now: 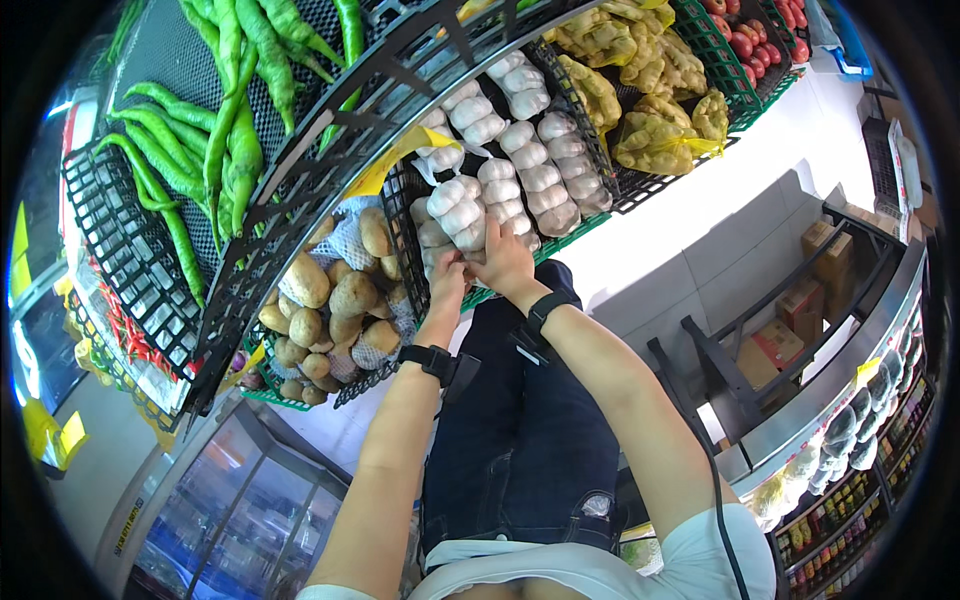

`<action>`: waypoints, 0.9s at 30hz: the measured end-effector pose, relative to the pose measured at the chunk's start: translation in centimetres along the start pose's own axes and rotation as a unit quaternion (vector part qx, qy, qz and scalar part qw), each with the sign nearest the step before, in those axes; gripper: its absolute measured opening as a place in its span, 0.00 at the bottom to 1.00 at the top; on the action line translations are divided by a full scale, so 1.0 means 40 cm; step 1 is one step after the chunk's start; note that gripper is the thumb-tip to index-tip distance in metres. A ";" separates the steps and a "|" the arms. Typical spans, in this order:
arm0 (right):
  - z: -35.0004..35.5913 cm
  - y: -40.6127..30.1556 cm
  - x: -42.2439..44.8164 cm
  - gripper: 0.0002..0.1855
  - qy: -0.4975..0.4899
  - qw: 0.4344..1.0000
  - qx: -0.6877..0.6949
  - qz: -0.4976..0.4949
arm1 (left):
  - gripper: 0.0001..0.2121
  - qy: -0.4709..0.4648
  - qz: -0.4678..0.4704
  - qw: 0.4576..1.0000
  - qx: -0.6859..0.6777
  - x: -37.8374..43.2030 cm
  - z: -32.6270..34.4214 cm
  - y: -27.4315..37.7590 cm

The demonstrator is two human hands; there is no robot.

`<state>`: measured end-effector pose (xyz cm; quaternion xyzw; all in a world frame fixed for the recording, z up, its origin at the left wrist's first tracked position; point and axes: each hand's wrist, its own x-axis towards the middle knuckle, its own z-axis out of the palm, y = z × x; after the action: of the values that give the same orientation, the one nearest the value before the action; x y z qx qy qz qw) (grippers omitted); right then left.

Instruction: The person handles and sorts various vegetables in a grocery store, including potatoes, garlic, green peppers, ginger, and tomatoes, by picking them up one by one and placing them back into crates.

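In the head view, rows of white garlic bulbs in mesh net sleeves (541, 178) lie in a black-and-green plastic crate before me. My left hand (448, 279) and my right hand (507, 259) meet at the crate's near edge, at the lower end of one garlic sleeve (456, 210). The right index finger reaches up along its bulbs, while the thumb and other fingers curl in. Left fingers are pinched together close to the right ones. What exactly lies between the fingertips is partly hidden. Both wrists wear black straps with small devices.
Potatoes (352, 294) fill a crate on the left, ginger (664, 135) one on the right. Above hangs a black rack (319, 139) with green peppers (240, 142), its edge overhanging the garlic. A yellow tag (397, 159) juts from it. A metal-framed stand (720, 360) with boxes is to the right.
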<state>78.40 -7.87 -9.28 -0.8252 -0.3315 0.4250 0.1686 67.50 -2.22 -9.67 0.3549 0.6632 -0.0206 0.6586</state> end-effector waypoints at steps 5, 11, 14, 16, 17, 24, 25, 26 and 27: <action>-0.024 0.039 0.025 0.41 -0.004 1.000 0.024 -0.007 | 0.18 -0.068 0.055 0.996 -0.028 -0.006 0.023 -0.008; -0.053 0.082 0.038 0.39 0.136 0.986 0.097 0.005 | 0.25 -0.096 0.116 0.988 0.029 0.002 0.071 0.018; -0.098 0.079 0.049 0.40 0.129 0.991 0.038 0.006 | 0.26 -0.151 0.141 0.978 0.021 0.019 0.097 0.023; -0.116 0.103 0.053 0.41 0.128 0.992 -0.012 0.019 | 0.27 -0.153 0.120 0.981 0.012 0.006 0.138 0.025; -0.122 0.110 0.054 0.41 0.125 0.992 -0.029 0.016 | 0.27 -0.154 0.102 0.983 0.007 -0.005 0.152 0.033; -0.106 0.108 0.061 0.41 0.099 0.988 -0.114 0.029 | 0.23 -0.107 0.113 0.988 0.025 0.033 0.112 -0.032; -0.110 0.094 0.057 0.41 0.100 0.988 -0.112 0.026 | 0.22 -0.078 0.102 0.991 0.019 0.040 0.085 -0.042; -0.110 0.076 0.051 0.42 0.085 0.989 -0.113 0.041 | 0.20 -0.076 0.081 0.994 0.012 0.047 0.051 -0.048; -0.121 0.092 0.047 0.42 0.074 0.988 -0.121 0.068 | 0.19 -0.099 0.037 0.993 -0.047 0.006 0.056 -0.018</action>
<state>84.62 -9.23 -9.63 -0.8893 -0.3100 0.3305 0.0621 69.12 -3.76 -10.49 0.3443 0.5811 -0.0002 0.7375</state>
